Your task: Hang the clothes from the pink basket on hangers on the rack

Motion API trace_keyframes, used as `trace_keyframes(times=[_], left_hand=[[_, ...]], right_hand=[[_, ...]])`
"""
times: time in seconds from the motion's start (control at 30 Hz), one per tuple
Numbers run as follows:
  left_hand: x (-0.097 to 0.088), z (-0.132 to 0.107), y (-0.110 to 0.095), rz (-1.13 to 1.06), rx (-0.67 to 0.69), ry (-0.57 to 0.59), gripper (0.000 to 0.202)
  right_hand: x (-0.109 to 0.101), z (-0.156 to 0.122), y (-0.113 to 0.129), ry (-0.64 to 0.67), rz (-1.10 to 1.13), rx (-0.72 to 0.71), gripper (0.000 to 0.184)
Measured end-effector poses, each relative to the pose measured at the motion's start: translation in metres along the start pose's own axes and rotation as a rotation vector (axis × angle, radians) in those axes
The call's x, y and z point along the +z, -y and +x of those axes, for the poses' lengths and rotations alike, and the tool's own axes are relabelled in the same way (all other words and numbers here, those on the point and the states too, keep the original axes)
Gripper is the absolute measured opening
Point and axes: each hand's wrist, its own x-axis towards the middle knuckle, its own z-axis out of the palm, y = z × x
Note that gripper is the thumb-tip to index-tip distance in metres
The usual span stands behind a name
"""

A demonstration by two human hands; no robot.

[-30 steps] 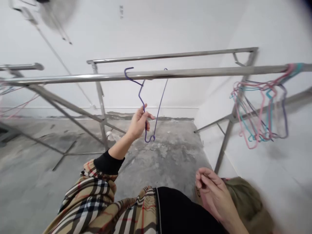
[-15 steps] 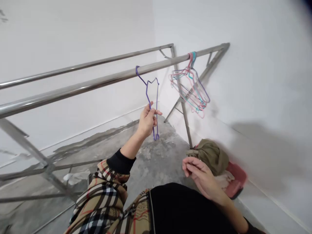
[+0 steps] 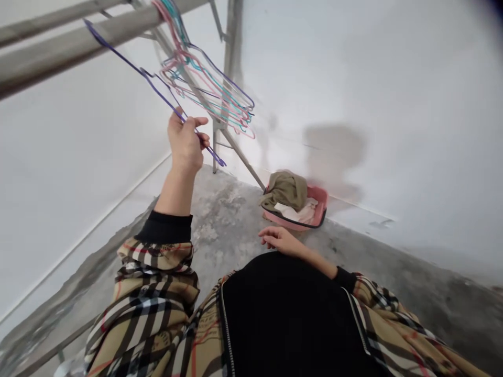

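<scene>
One purple wire hanger [image 3: 155, 89] clenched in your left grip [image 3: 184, 144], well left of the pink plastic basin [image 3: 293, 224], your right grip [image 3: 280, 240] released, open near that basin

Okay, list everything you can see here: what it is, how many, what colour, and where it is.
purple wire hanger: one, purple, tilted, held in the left hand
wire hangers: several, exact count unclear, pink, teal and purple, bunched on the nearer rail
steel rails: two, silver, upper left
steel rack legs: at least two, silver, standing by the wall
pink basin: one, pink with a dark rim, on the floor by the wall
olive cloth: one, olive, in the basin
white cloth: one, white, in the basin
concrete floor: grey, patchy, below
white walls: two, white, left and right
left hand: raised, gripping the hanger
right hand: open, low, in front of the body
plaid sleeves: two, beige check, black cuffs
black garment: one, black, down the front of the body
</scene>
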Motion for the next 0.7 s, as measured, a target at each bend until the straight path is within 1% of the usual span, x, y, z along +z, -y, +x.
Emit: trace_keyframes(times=[0.1, 0.13, 0.2, 0.3, 0.37, 0.43, 0.47, 0.5, 0.53, 0.6, 0.7], left_hand=[[0.012, -0.002, 0.002, -0.017, 0.015, 0.048, 0.042], [0.014, -0.007, 0.003, -0.035, 0.012, 0.050, 0.042], [0.018, -0.020, 0.007, -0.087, -0.006, 0.015, 0.040], [0.017, -0.041, 0.019, -0.169, -0.026, -0.105, 0.036], [0.013, -0.054, 0.031, -0.194, 0.004, -0.232, 0.033], [0.006, -0.066, 0.045, -0.200, 0.105, -0.408, 0.031], [0.002, -0.072, 0.051, -0.191, 0.166, -0.472, 0.030], [-0.002, -0.078, 0.055, -0.160, 0.225, -0.511, 0.031], [-0.006, -0.084, 0.059, -0.093, 0.268, -0.524, 0.034], [-0.009, -0.096, 0.062, 0.103, 0.300, -0.521, 0.038], [-0.007, -0.109, 0.060, 0.314, 0.306, -0.581, 0.044]], right_hand=[[-0.018, -0.002, -0.026, -0.050, -0.076, 0.094, 0.021], [-0.025, -0.002, -0.036, -0.071, -0.085, 0.117, 0.022], [-0.041, -0.003, -0.056, -0.117, -0.101, 0.163, 0.024], [-0.067, -0.002, -0.086, -0.202, -0.139, 0.241, 0.027], [-0.084, -0.001, -0.103, -0.256, -0.166, 0.294, 0.027], [-0.100, 0.001, -0.116, -0.303, -0.195, 0.341, 0.025], [-0.107, 0.002, -0.121, -0.324, -0.210, 0.360, 0.024], [-0.115, 0.004, -0.125, -0.342, -0.224, 0.377, 0.022], [-0.122, 0.006, -0.128, -0.357, -0.239, 0.391, 0.021], [-0.138, 0.014, -0.132, -0.375, -0.263, 0.411, 0.018], [-0.161, 0.034, -0.132, -0.369, -0.281, 0.414, 0.019]])
